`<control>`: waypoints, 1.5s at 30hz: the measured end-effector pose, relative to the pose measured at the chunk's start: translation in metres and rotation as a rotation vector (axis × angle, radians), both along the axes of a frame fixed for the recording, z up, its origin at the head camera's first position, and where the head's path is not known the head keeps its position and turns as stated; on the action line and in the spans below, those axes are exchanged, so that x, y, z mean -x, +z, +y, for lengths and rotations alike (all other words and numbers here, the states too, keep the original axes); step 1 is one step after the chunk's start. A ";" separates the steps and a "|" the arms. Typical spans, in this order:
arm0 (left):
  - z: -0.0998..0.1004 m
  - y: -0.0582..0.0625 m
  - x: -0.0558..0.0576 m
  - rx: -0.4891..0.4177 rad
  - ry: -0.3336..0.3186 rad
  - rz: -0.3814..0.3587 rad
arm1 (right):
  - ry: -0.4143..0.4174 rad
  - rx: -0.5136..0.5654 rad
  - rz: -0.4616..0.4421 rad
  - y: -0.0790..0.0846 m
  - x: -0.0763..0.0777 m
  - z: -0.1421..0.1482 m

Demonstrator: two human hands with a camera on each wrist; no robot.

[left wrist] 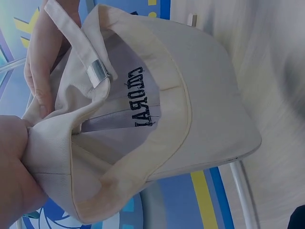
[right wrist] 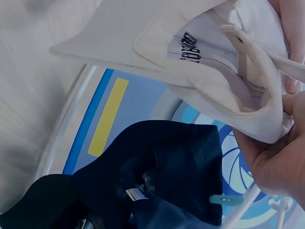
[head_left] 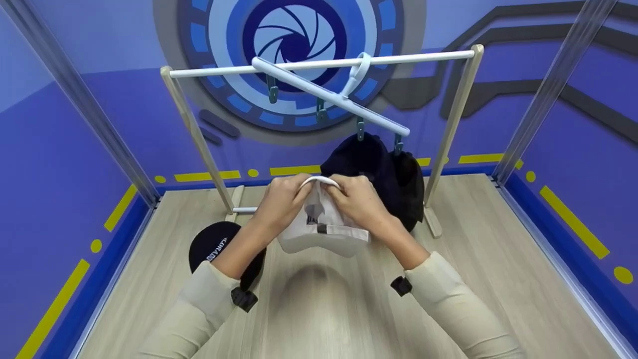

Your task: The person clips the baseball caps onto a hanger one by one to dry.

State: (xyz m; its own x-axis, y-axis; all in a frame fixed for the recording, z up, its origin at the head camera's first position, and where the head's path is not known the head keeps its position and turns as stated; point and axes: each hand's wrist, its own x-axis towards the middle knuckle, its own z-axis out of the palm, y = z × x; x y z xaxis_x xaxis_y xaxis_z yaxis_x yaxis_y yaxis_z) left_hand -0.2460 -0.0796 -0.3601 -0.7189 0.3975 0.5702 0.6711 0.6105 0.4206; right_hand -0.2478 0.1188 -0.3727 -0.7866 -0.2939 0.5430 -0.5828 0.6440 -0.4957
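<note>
Both hands hold a cream baseball cap (head_left: pixel 324 244) above the table, brim toward me. My left hand (head_left: pixel 281 202) grips one side of its back edge, and my right hand (head_left: pixel 361 202) pinches the other side close by. Inside the cap (left wrist: pixel 209 90), dark embroidered lettering shows through from the front, and a strap with a metal buckle (left wrist: pixel 97 72) crosses the back opening. Some fingertips are hidden behind the fabric. Just beyond the right hand, a dark cap (right wrist: pixel 186 167) hangs from a green clip (right wrist: pixel 226 200).
A light blue hanger (head_left: pixel 309 89) with several green clips hooks over the white rail (head_left: pixel 423 58) of a wooden rack, tilted down to the right. Another dark cap (head_left: pixel 412 174) hangs at its right end. By my left forearm a black cap (head_left: pixel 212 244) lies on the table (head_left: pixel 498 279).
</note>
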 end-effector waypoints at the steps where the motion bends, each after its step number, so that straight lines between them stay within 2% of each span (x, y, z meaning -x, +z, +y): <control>1: 0.001 0.001 0.002 -0.001 -0.002 -0.003 | -0.004 0.003 0.000 0.001 0.002 0.000; 9: 0.009 0.011 0.018 -0.038 -0.066 0.016 | -0.047 0.022 -0.029 0.011 0.014 0.003; 14: 0.013 0.020 0.030 -0.037 -0.040 0.028 | -0.078 0.014 -0.047 0.019 0.022 0.003; 20: 0.015 0.029 0.043 -0.035 -0.021 -0.043 | -0.085 0.030 -0.098 0.025 0.032 0.003; 33: 0.021 0.042 0.071 -0.022 0.013 -0.162 | -0.117 0.055 -0.170 0.032 0.050 0.001; 40: 0.020 0.051 0.087 0.002 -0.018 -0.198 | -0.141 0.105 -0.234 0.037 0.058 0.001; 43: 0.018 0.054 0.092 -0.012 -0.034 -0.213 | -0.145 0.124 -0.256 0.038 0.061 0.001; 45: 0.017 0.055 0.096 -0.054 -0.014 -0.231 | -0.145 0.133 -0.263 0.038 0.063 0.001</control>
State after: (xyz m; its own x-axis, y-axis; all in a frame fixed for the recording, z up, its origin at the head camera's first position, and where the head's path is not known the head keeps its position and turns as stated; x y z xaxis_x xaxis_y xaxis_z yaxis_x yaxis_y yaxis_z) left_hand -0.3418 -0.0628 -0.3048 -0.8277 0.3815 0.4115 0.5610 0.5746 0.5959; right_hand -0.3109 0.1201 -0.3344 -0.9336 -0.1085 0.3416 -0.3303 0.6305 -0.7024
